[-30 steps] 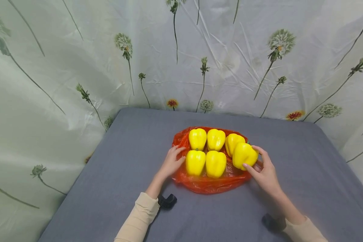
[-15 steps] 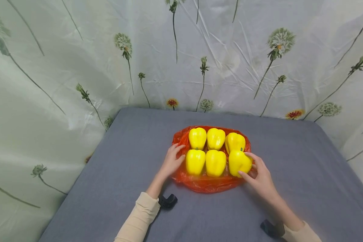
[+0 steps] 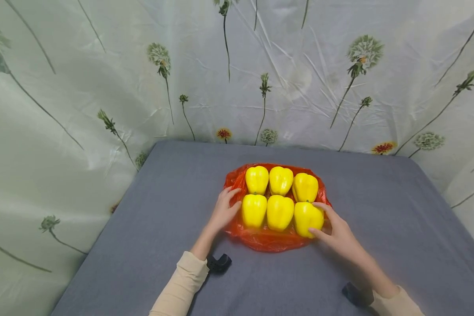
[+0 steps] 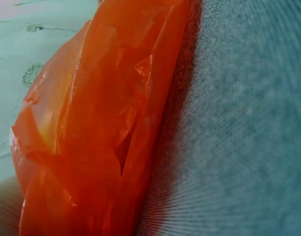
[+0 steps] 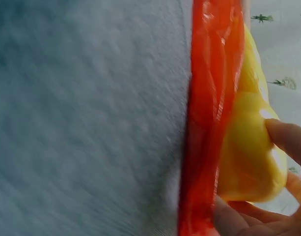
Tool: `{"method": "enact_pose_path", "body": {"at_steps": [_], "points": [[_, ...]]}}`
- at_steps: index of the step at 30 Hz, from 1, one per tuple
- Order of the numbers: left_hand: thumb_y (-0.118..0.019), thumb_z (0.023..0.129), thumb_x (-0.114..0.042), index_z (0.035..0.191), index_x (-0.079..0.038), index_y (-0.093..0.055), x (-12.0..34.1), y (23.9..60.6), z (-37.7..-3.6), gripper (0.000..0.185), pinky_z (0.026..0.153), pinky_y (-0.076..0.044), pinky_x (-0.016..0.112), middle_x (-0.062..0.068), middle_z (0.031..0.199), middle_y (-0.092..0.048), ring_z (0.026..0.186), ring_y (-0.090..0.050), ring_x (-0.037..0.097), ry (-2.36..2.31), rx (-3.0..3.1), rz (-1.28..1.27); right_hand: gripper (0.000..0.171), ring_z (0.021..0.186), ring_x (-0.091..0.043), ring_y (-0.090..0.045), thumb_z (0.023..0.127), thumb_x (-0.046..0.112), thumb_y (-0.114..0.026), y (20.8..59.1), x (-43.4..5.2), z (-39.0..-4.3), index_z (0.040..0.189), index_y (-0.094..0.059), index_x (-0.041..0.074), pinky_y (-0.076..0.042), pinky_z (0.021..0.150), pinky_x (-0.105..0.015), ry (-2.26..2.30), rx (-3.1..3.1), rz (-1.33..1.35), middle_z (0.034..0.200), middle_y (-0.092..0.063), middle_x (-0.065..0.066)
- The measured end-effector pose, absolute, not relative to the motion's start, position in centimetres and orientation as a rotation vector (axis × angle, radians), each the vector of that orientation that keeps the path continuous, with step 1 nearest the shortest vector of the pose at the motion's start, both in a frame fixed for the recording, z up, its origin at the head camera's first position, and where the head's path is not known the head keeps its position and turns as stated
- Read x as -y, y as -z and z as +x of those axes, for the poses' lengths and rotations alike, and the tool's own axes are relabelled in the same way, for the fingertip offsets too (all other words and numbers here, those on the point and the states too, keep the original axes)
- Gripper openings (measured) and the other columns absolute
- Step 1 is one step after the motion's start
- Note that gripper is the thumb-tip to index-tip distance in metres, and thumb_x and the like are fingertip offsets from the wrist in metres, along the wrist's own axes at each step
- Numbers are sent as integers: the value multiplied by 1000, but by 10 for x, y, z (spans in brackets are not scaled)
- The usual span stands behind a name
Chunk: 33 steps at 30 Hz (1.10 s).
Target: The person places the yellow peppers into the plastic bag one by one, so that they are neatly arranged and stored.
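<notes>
Holding the near-right yellow pepper (image 3: 308, 218) between thumb and fingers, the right hand (image 3: 339, 239) keeps it seated on the orange plastic bag (image 3: 266, 239), in the front row just beside the middle pepper (image 3: 279, 212); its grip is curled round the fruit, thumb at the pepper's near lower side and fingers over its right flank. The right wrist view shows the same: fingertips (image 5: 287, 140) press on the glossy yellow skin, and the crinkled edge of the bag stands between the pepper and the grey cloth. Six peppers lie on the bag in two rows of three, packed close together: at the back the far-left pepper (image 3: 256, 179), the far-middle pepper (image 3: 281, 180) and the far-right pepper (image 3: 305, 187); at the front the near-left pepper (image 3: 254, 210), the middle one and the held one. On the other side the left hand (image 3: 223, 213) rests on the bag's left edge, just beside the near-left pepper, fingers loosely spread and lying flat, pinching nothing. The left wrist view is filled by folds of the orange bag against the grey worktop (image 3: 162, 206). A flowered pale curtain (image 3: 83, 87) hangs behind and to the sides of the worktop.
</notes>
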<state>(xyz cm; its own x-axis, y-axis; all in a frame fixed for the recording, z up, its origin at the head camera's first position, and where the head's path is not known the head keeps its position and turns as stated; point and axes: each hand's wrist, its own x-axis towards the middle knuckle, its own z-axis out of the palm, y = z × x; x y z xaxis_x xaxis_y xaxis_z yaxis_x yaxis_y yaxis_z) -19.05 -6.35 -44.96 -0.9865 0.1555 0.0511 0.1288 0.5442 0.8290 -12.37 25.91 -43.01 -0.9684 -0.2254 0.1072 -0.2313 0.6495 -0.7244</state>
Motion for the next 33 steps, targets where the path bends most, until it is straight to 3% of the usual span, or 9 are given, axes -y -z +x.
{"method": "enact_pose_path", "body": {"at_steps": [11,16,23,28,33], "points": [[-52,92,-18,134,-8,-50,65,447,-190,43,110,-28,60,19,150,-32,139,-28,38,-1487,-2737,206,63,103,-25,-57,86,35,-65,411,-266,-139,137,-33,16,-55,78,-28,-1236,3045,560,126,-54,-15],[-52,93,-20,135,-9,-49,66,449,-190,44,110,-28,60,18,150,-32,139,-27,37,-1491,-2715,182,64,105,-25,-54,87,39,-63,411,-260,-139,139,-34,16,-53,83,-36,-1161,3045,496,127,-54,-13],[-48,96,-26,135,-9,-50,65,443,-192,42,110,-26,62,18,149,-32,139,-26,39,-1545,-2686,208,70,113,-28,-51,88,42,-60,416,-261,-133,145,-29,14,-56,84,-37,-1166,3033,458,138,-43,-15],[-45,98,-28,139,-9,-44,74,433,-197,46,112,-23,62,16,154,-22,142,-19,38,-1490,-2686,232,72,108,-30,-56,89,41,-58,408,-265,-130,147,-26,11,-57,79,-37,-1178,3073,417,139,-42,-19],[-39,99,-36,146,-15,-33,92,416,-209,52,114,-12,64,11,159,-9,147,-5,35,-1311,-2743,326,68,104,-34,-60,90,32,-60,388,-274,-134,145,-29,7,-56,79,-43,-1079,3016,478,140,-41,-23]]}}
